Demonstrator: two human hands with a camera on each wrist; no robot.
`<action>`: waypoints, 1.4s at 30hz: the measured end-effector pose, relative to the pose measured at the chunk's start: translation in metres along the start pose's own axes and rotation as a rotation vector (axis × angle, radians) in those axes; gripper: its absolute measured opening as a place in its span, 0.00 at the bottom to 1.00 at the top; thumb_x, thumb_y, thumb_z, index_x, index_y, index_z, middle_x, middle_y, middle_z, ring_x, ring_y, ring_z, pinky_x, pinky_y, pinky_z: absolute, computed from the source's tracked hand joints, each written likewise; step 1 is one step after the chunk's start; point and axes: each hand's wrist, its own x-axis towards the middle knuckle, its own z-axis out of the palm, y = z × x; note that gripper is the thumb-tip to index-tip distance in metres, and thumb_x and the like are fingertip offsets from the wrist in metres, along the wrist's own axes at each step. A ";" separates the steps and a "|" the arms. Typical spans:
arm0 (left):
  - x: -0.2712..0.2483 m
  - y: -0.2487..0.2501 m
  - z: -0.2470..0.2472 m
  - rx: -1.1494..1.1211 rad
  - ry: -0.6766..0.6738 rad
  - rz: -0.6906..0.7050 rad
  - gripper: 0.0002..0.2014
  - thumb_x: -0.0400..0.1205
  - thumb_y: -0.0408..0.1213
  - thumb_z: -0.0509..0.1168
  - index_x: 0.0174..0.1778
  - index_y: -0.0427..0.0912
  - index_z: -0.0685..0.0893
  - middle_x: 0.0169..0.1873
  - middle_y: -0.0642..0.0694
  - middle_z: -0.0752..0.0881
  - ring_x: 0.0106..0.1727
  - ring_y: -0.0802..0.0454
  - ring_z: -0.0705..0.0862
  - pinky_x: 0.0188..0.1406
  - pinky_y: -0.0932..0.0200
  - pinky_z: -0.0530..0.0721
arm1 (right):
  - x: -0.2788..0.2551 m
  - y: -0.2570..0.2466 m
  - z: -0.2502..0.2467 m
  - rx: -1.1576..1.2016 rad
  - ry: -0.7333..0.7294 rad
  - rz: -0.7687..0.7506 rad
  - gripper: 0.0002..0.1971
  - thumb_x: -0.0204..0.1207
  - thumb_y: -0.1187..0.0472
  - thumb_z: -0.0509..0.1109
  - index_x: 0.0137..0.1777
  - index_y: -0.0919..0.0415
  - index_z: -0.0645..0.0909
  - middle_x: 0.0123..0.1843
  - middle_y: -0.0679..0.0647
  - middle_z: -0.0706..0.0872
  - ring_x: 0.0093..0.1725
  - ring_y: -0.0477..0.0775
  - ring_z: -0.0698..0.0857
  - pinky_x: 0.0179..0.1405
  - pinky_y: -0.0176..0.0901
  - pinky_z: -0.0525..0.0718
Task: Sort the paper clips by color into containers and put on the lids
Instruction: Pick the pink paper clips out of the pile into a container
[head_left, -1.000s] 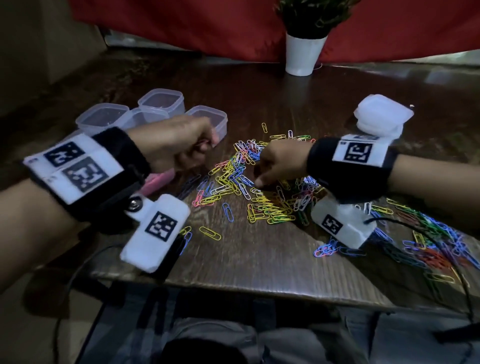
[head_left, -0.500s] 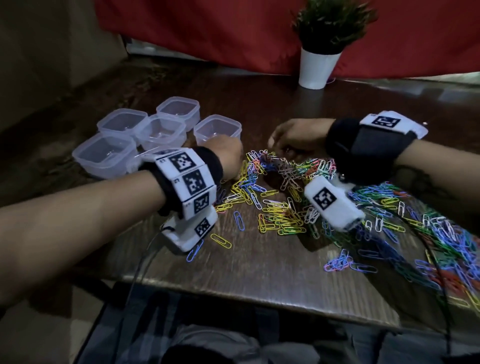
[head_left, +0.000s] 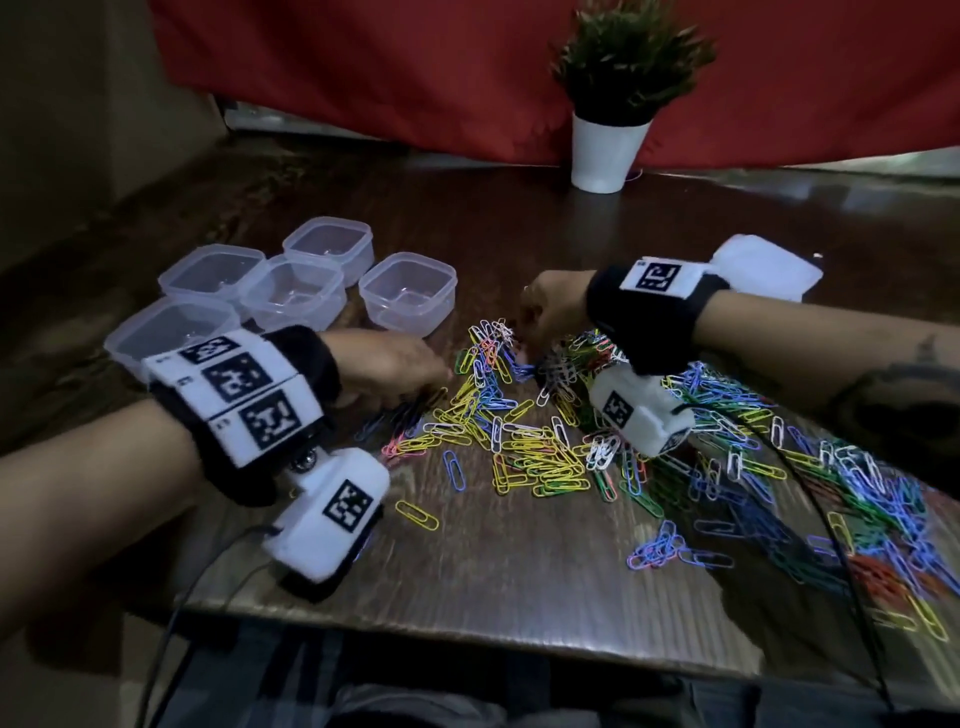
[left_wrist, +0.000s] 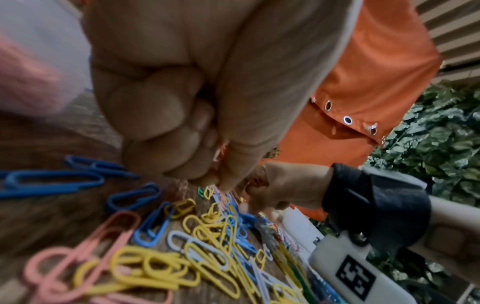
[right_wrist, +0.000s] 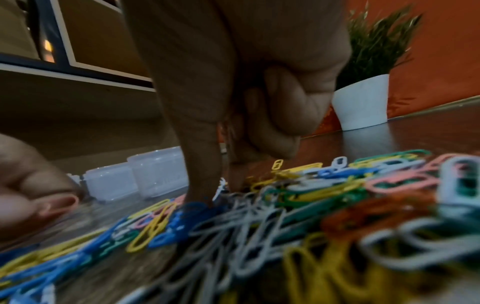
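Paper clips (head_left: 524, 452) of many colours lie heaped across the wooden table (head_left: 519, 582). My left hand (head_left: 395, 366) sits at the heap's left edge, fingers curled, pinching a pink clip (right_wrist: 61, 203) against the thumb. My right hand (head_left: 550, 306) reaches down at the heap's far side. Its thumb and forefinger tips (right_wrist: 202, 185) press into the clips with a white clip (right_wrist: 221, 188) standing between them, and its other fingers are curled. Several clear open containers (head_left: 408, 293) stand at the back left. A stack of white lids (head_left: 769, 265) lies behind my right wrist.
A white pot with a green plant (head_left: 608, 150) stands at the back centre before a red cloth. Clips spread thickly to the right edge (head_left: 883, 519). Cables hang off the near table edge from both wrist cameras.
My left hand has come down from near the containers to the heap's left edge. My right hand has shifted to the heap's far side. The head view has tilted up.
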 end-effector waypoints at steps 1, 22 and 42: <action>-0.001 0.000 0.000 -0.104 0.032 -0.004 0.17 0.86 0.43 0.55 0.30 0.45 0.72 0.22 0.48 0.65 0.19 0.55 0.60 0.12 0.74 0.54 | -0.003 0.005 -0.002 0.011 -0.017 0.020 0.11 0.65 0.56 0.80 0.38 0.58 0.80 0.34 0.48 0.79 0.34 0.47 0.75 0.26 0.36 0.70; 0.010 0.031 -0.015 -0.549 0.159 -0.030 0.15 0.83 0.31 0.48 0.38 0.40 0.79 0.18 0.51 0.72 0.11 0.63 0.64 0.07 0.75 0.55 | 0.011 0.012 -0.014 0.586 -0.009 0.035 0.17 0.80 0.61 0.54 0.28 0.59 0.66 0.25 0.50 0.66 0.17 0.44 0.64 0.10 0.28 0.58; 0.038 0.056 -0.009 0.232 0.215 -0.074 0.16 0.79 0.43 0.68 0.27 0.40 0.77 0.21 0.47 0.73 0.23 0.53 0.68 0.20 0.64 0.64 | -0.047 0.100 -0.041 1.211 0.028 0.231 0.19 0.86 0.54 0.50 0.33 0.57 0.68 0.14 0.45 0.60 0.09 0.39 0.56 0.07 0.25 0.49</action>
